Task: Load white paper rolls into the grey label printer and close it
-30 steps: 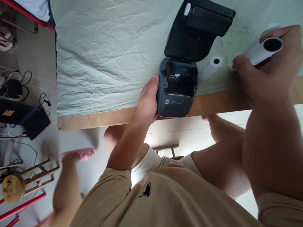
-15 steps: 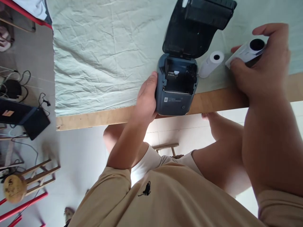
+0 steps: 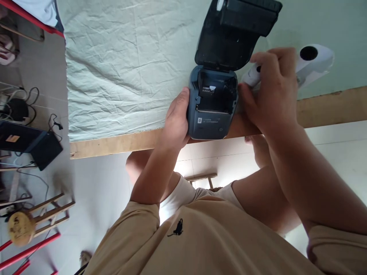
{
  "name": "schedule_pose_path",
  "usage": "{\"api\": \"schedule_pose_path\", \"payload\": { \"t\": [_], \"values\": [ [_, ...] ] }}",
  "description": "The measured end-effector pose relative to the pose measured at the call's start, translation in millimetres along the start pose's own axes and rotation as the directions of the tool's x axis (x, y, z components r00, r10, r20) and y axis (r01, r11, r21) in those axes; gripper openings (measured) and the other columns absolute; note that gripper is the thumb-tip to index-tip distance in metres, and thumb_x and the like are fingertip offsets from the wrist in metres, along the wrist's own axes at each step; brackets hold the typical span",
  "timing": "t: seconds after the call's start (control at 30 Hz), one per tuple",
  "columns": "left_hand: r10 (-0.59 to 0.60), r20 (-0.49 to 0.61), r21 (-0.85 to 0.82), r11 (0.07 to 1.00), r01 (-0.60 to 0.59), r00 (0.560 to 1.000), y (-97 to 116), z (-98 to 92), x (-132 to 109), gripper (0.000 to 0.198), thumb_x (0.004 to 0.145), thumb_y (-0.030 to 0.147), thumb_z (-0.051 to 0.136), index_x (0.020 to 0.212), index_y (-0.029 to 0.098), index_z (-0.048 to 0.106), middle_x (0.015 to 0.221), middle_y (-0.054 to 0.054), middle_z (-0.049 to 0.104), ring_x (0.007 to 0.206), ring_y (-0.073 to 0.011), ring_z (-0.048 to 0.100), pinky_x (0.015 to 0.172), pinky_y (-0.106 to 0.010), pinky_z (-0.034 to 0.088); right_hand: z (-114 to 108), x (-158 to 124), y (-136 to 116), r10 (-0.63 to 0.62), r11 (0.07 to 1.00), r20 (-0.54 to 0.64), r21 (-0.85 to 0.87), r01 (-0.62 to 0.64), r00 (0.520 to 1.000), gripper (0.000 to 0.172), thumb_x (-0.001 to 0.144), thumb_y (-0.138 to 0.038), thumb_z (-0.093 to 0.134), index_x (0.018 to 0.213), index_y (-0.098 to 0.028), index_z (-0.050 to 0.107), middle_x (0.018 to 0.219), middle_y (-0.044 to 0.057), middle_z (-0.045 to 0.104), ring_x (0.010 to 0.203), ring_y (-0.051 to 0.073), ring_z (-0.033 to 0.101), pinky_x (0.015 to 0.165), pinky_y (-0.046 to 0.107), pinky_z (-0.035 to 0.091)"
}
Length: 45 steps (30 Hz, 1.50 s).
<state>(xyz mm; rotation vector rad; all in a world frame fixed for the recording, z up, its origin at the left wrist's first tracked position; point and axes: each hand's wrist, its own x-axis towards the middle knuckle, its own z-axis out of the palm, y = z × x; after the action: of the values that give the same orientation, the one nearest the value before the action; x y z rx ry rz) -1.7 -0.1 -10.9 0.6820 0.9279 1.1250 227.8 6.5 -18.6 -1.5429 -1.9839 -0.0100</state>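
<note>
A dark blue label printer sits at the table edge, its black lid tipped back and its paper bay uncovered. My left hand grips the printer's left side, thumb along the edge. Just right of the printer, my right hand is closed around a small white paper roll, thumb on the near side and fingers over the far side. Most of that roll is hidden by the fingers. Beyond my right hand stands a wider paper roll with a dark core and a loose end sticking out to the right.
A pale green cloth covers the table, leaving a bare wooden edge in front. On the floor at left are a wooden stool, red metal bars, a black box and tangled cables. My legs are below the table edge.
My right hand has let go of the wider paper roll and moved left onto the small one. The wider roll now stands by itself. My left hand keeps its hold on the printer.
</note>
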Motion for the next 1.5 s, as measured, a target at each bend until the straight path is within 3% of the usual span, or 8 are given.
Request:
{"api": "schedule_pose_path", "payload": {
  "t": [0.13,0.3,0.53,0.73,0.83,0.97,1.1,1.5],
  "values": [
    [-0.001,-0.014,0.018,1.000,0.001,1.000,-2.0,-1.9,-0.1,0.052,0.118,0.052,0.033,0.103,0.022,0.072,0.107,-0.003,0.083,0.149,-0.0247,0.071,0.120,-0.041,0.066,-2.0,-4.7,5.9,0.008,0.994,0.071,0.112,-0.016,0.997,0.067,0.089,-0.016,0.065,0.153,-0.028,0.049,0.129,0.006,0.073,0.111,0.027,0.075,0.102,0.055,0.066],
    [0.047,0.008,0.020,0.999,-0.047,0.999,-4.4,-3.0,-1.2,0.047,0.114,0.061,0.045,0.107,0.023,0.071,0.106,-0.004,0.083,0.153,-0.0293,0.068,0.119,-0.046,0.066,-5.1,-9.1,5.1,-0.143,0.977,0.071,0.169,0.130,0.987,0.062,0.089,-0.020,0.062,0.150,-0.028,0.060,0.128,0.010,0.063,0.121,0.027,0.071,0.100,0.052,0.066],
    [0.014,-0.016,-0.028,1.000,-0.014,1.000,-3.6,-2.0,-2.3,0.042,0.115,0.055,0.045,0.109,0.023,0.071,0.112,-0.003,0.083,0.149,-0.0263,0.071,0.114,-0.041,0.069,-1.9,-9.2,6.9,-0.041,0.979,0.072,0.202,0.026,0.997,0.077,0.088,-0.019,0.067,0.159,-0.031,0.041,0.138,0.007,0.067,0.126,0.028,0.073,0.106,0.055,0.066],
    [0.002,-0.025,-0.004,1.000,-0.002,1.000,-1.9,-0.6,-4.0,0.045,0.114,0.059,0.048,0.099,0.023,0.070,0.108,-0.003,0.084,0.146,-0.0270,0.073,0.113,-0.039,0.070,-5.2,-9.0,3.1,-0.068,0.979,0.039,0.193,0.059,0.997,0.049,0.092,-0.019,0.068,0.139,-0.028,0.061,0.130,0.005,0.072,0.121,0.026,0.075,0.101,0.051,0.067],
    [0.006,-0.013,-0.029,1.000,-0.006,1.000,-2.2,0.0,-4.2,0.045,0.114,0.056,0.048,0.098,0.023,0.071,0.109,-0.004,0.084,0.148,-0.0256,0.072,0.114,-0.038,0.069,-4.6,-10.1,7.0,-0.097,0.980,0.017,0.177,0.093,0.995,0.054,0.094,-0.023,0.069,0.147,-0.032,0.060,0.125,0.004,0.071,0.108,0.023,0.076,0.091,0.048,0.068],
    [0.029,-0.032,-0.010,1.000,-0.030,0.999,-2.8,0.7,-3.9,0.050,0.109,0.070,0.054,0.104,0.023,0.072,0.108,-0.004,0.084,0.146,-0.0291,0.073,0.110,-0.041,0.071,-1.7,-13.9,10.1,0.021,0.965,-0.040,0.263,-0.009,0.999,0.065,0.099,-0.039,0.072,0.158,-0.034,0.046,0.131,0.005,0.065,0.104,0.020,0.074,0.082,0.041,0.066],
    [0.002,-0.051,0.023,1.000,-0.001,0.999,-2.5,0.4,-3.8,0.055,0.113,0.068,0.044,0.102,0.022,0.071,0.110,-0.004,0.083,0.148,-0.0286,0.072,0.111,-0.042,0.070,2.8,-15.1,7.8,0.127,0.931,-0.138,0.359,-0.070,0.982,0.051,0.099,-0.050,0.075,0.139,-0.029,0.052,0.126,0.003,0.062,0.103,0.017,0.070,0.086,0.042,0.064],
    [0.001,-0.038,0.065,0.998,0.002,0.999,-3.2,-1.8,-2.2,0.057,0.113,0.070,0.038,0.106,0.023,0.071,0.110,-0.003,0.081,0.150,-0.0290,0.070,0.113,-0.044,0.069,3.7,-10.5,5.6,0.179,0.903,-0.028,0.402,-0.153,0.983,0.041,0.092,-0.035,0.075,0.128,-0.027,0.057,0.119,0.004,0.068,0.097,0.018,0.071,0.084,0.041,0.063]
  ]
}}
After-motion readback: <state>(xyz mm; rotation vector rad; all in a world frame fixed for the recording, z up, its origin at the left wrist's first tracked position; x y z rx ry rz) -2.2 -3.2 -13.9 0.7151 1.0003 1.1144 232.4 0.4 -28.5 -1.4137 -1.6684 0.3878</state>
